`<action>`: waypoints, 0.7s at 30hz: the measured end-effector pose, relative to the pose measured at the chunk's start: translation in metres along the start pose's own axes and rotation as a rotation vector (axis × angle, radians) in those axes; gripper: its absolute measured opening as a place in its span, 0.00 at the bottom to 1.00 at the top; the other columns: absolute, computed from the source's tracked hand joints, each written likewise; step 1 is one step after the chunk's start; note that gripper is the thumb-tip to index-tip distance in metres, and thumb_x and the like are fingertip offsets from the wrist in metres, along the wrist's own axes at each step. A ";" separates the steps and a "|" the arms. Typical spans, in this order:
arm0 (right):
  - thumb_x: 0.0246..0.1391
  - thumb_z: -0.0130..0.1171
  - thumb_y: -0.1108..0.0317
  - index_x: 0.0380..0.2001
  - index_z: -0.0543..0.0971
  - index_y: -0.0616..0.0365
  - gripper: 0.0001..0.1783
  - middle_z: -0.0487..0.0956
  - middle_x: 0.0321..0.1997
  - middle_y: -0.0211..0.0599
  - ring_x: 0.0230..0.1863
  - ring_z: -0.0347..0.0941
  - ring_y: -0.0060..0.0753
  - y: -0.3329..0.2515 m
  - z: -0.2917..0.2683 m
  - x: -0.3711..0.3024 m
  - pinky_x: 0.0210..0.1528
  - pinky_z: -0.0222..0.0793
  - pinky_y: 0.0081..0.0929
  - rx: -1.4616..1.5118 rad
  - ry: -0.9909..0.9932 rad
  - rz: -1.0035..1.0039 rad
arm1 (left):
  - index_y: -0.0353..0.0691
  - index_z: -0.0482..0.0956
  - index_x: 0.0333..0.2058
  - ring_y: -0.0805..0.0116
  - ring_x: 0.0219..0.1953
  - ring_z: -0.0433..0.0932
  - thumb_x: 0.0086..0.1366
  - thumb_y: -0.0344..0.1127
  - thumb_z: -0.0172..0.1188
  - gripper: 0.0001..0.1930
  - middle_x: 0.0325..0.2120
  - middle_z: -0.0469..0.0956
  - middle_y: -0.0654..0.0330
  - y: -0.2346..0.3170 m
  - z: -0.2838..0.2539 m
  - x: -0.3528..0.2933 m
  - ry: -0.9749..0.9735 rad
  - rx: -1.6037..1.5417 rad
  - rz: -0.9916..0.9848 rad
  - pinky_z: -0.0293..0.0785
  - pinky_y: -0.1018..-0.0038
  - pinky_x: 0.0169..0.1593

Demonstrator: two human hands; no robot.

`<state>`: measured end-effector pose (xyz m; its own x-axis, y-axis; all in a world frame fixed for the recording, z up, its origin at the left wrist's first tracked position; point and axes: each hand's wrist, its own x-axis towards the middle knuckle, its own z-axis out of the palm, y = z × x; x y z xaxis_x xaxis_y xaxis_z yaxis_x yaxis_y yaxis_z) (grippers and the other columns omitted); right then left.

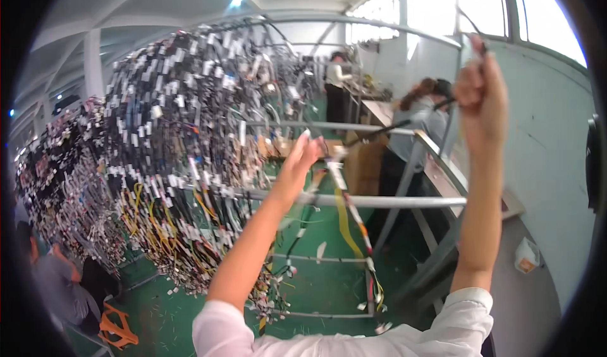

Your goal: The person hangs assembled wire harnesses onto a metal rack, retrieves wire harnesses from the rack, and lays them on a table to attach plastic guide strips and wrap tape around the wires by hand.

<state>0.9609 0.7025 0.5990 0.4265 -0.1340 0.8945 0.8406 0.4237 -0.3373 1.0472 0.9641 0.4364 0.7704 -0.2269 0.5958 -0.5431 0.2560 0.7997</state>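
Observation:
My right hand is raised high on the right, fingers closed around a black cable. That cable belongs to a wire harness, which slants down left from the fist and then hangs in several taped branches. Yellow, red and black wires with white connectors show at its lower ends. My left hand is up at the middle, beside the harness's upper bend. Its fingers point upward, stretched out and somewhat blurred; whether they touch the cable is unclear.
Dense bundles of harnesses hang on a metal rack at left. Grey rails cross ahead of me. People stand at the back and beside a bench; another person is at lower left near an orange stool. A white bottle is at right.

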 end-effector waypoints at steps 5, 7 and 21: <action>0.60 0.45 0.70 0.51 0.65 0.63 0.17 0.74 0.34 0.37 0.35 0.72 0.27 0.048 -0.039 -0.039 0.39 0.67 0.26 -0.029 -0.036 0.024 | 0.38 0.66 0.47 0.61 0.49 0.75 0.68 0.44 0.45 0.17 0.44 0.76 0.47 -0.009 0.044 0.033 0.159 -0.209 0.022 0.66 0.65 0.56; 0.60 0.46 0.66 0.45 0.70 0.60 0.13 0.75 0.27 0.34 0.33 0.72 0.26 0.071 -0.043 -0.057 0.42 0.66 0.26 -0.276 0.017 0.328 | 0.37 0.66 0.47 0.60 0.46 0.76 0.68 0.42 0.46 0.16 0.43 0.76 0.46 -0.003 0.047 0.021 0.045 -0.387 0.058 0.69 0.66 0.53; 0.60 0.46 0.66 0.36 0.70 0.59 0.08 0.58 0.16 0.18 0.13 0.48 0.13 -0.074 -0.089 0.090 0.14 0.45 0.15 -0.263 -0.224 0.103 | 0.37 0.71 0.32 0.75 0.17 0.65 0.66 0.42 0.47 0.13 0.16 0.69 0.64 0.028 -0.202 -0.072 0.719 1.228 0.096 0.61 0.76 0.24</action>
<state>0.9669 0.5796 0.6783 0.4540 0.1098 0.8842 0.8666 0.1761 -0.4669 1.0441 1.1774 0.4015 0.5123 0.3574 0.7809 -0.2557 -0.8046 0.5360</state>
